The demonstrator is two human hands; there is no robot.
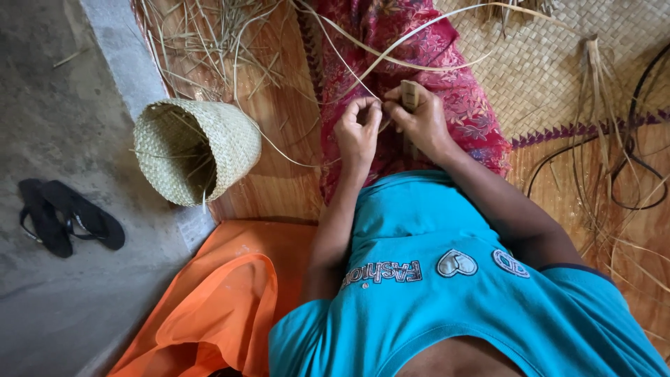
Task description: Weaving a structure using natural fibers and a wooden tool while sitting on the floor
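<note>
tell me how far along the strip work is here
Done: a woven basket lies on its side. In hand: the left hand pinches a pale strip while the right hand grips a small tool. Left: loose straw lies unworked.

pale reed strip, small wooden tool

A single head-worn camera looks steeply down the person's own front, close enough that the teal shirt fills the lower frame toward 6 o'clock. It faces forward over the lap to the woven mat at 1 o'clock. Both hands sit near centre, fairly close. The concrete floor runs along 9 o'clock, the orange cloth at 7 o'clock.
</note>
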